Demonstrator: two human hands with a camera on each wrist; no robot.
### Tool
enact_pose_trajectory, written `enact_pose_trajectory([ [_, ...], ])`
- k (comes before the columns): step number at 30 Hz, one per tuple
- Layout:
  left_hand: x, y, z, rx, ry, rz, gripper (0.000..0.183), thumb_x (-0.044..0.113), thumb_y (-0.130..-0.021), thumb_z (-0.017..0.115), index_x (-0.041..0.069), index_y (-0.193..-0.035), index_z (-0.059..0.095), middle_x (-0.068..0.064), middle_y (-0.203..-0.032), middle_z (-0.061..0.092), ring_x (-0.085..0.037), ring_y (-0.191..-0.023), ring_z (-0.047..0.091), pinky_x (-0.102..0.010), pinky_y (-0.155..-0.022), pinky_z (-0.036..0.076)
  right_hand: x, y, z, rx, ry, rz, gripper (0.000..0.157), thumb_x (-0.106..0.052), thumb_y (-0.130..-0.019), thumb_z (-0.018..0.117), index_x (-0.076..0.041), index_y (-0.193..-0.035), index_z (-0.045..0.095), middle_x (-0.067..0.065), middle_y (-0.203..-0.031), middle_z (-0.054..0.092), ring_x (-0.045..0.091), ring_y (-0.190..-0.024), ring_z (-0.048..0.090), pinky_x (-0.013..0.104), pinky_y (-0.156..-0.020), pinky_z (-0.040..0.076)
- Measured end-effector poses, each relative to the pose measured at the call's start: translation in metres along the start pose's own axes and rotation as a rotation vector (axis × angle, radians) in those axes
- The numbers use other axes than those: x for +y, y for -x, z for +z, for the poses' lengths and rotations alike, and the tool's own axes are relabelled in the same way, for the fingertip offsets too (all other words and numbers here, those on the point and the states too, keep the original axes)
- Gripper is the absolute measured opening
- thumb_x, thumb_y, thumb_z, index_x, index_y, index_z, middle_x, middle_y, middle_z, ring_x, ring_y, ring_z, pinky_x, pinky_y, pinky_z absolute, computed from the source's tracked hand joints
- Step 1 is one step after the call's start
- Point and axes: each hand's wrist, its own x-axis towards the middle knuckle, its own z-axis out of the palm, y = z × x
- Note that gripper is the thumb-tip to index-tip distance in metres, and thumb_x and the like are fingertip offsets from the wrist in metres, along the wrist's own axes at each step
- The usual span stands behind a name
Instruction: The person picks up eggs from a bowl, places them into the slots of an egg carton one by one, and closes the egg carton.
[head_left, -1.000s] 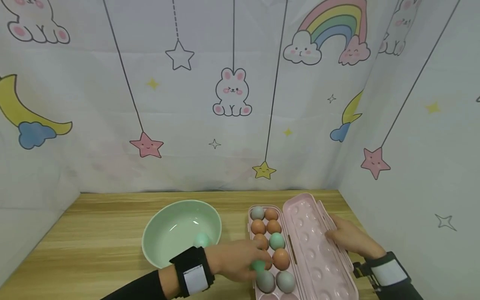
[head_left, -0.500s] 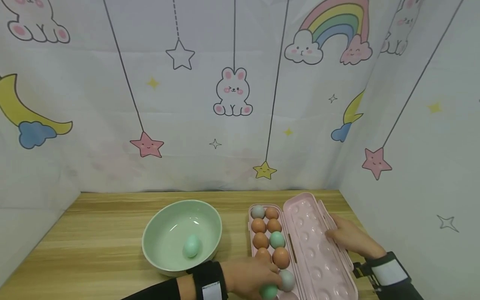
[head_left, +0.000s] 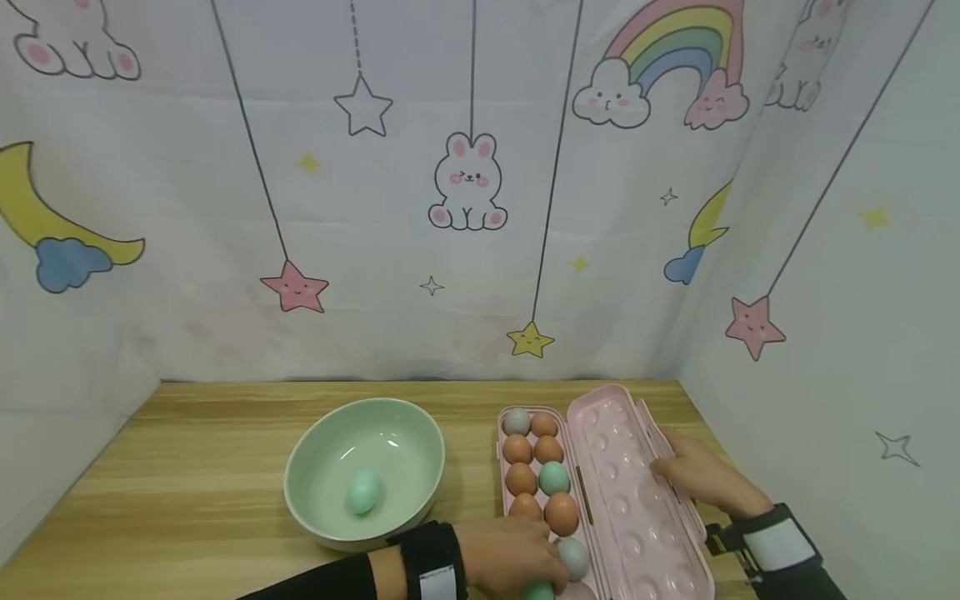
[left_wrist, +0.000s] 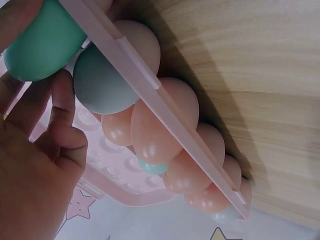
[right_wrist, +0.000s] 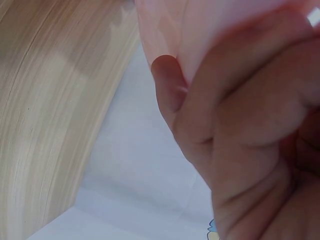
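My left hand (head_left: 510, 554) pinches a green egg (left_wrist: 45, 42) over the near end of the pink egg carton's tray (left_wrist: 165, 115). A pale grey egg (left_wrist: 107, 82) sits right beside my fingertips, and brown eggs (head_left: 561, 514) line the cups beyond it. Another green egg (head_left: 553, 477) stands in the right row. The carton's lid (head_left: 630, 500) lies folded open to the right. Its outer edge is gripped by my right hand (head_left: 708, 475), with thumb and fingers on either side of the pink plastic, as the right wrist view shows close up.
A pale green bowl (head_left: 322, 467) stands left of the carton, with one mint-green egg (head_left: 363, 491) inside. My left forearm crosses in front of it. Beneath everything is a wooden table (head_left: 187, 500), backed by a printed cloth (head_left: 375, 333) and closed in by cloth sides.
My left hand, holding the green egg, has moved toward the carton's near end. In the bowl, the mint-green egg has rolled leftward. My right hand has stayed on the lid.
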Motion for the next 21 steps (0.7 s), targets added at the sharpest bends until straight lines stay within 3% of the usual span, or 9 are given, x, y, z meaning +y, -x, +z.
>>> enact_pose_trajectory([
  [5, 0.0025, -0.0019, -0.0004, -0.021, -0.010, -0.017, 0.020, 0.032, -0.072, 0.078, 0.033, -0.091, 0.070, 0.021, -0.074, 0.052, 0.002, -0.069, 0.038, -0.013, -0.062, 0.024, 0.0009, -0.0005, -0.0003, -0.007, 0.004, 0.005, 0.060, -0.007, -0.086, 0.055, 0.019, -0.137, 0.035, 0.037, -0.129, 0.046, 0.042, -0.108, 0.056, 0.047, -0.078, 0.050],
  [11, 0.0065, -0.0024, 0.0016, -0.052, 0.040, -0.054, 0.010, 0.032, -0.077, 0.072, 0.034, -0.087, 0.070, 0.022, -0.077, 0.053, 0.004, -0.082, 0.044, -0.013, -0.065, 0.025, -0.0013, -0.0020, 0.0011, -0.013, -0.005, 0.007, 0.062, -0.007, -0.086, 0.055, 0.016, -0.139, 0.035, 0.035, -0.130, 0.047, 0.038, -0.105, 0.057, 0.045, -0.076, 0.051],
  [16, 0.0079, -0.0005, 0.0033, -0.037, -0.002, -0.072, 0.009, 0.032, -0.074, 0.073, 0.034, -0.081, 0.069, 0.021, -0.073, 0.053, 0.003, -0.076, 0.043, -0.017, -0.066, 0.024, -0.0027, -0.0037, 0.0015, -0.021, -0.008, -0.002, 0.062, -0.007, -0.086, 0.055, 0.017, -0.139, 0.034, 0.036, -0.131, 0.046, 0.040, -0.108, 0.056, 0.046, -0.076, 0.051],
  [19, 0.0067, 0.0014, 0.0017, -0.031, -0.001, -0.070, 0.019, 0.032, -0.073, 0.075, 0.033, -0.092, 0.071, 0.021, -0.081, 0.057, 0.003, -0.075, 0.044, -0.017, -0.070, 0.025, -0.0018, -0.0041, 0.0008, -0.020, -0.003, 0.001, 0.061, -0.007, -0.086, 0.055, 0.019, -0.138, 0.034, 0.037, -0.130, 0.046, 0.042, -0.109, 0.055, 0.047, -0.077, 0.050],
  [21, 0.0043, 0.0053, -0.0025, -0.022, 0.050, -0.074, 0.030, 0.032, -0.074, 0.075, 0.030, -0.104, 0.071, 0.020, -0.091, 0.058, 0.004, -0.077, 0.044, -0.014, -0.070, 0.026, -0.0012, -0.0041, 0.0002, -0.023, -0.003, 0.004, 0.061, -0.007, -0.086, 0.054, 0.019, -0.138, 0.034, 0.037, -0.130, 0.046, 0.042, -0.109, 0.055, 0.047, -0.078, 0.050],
])
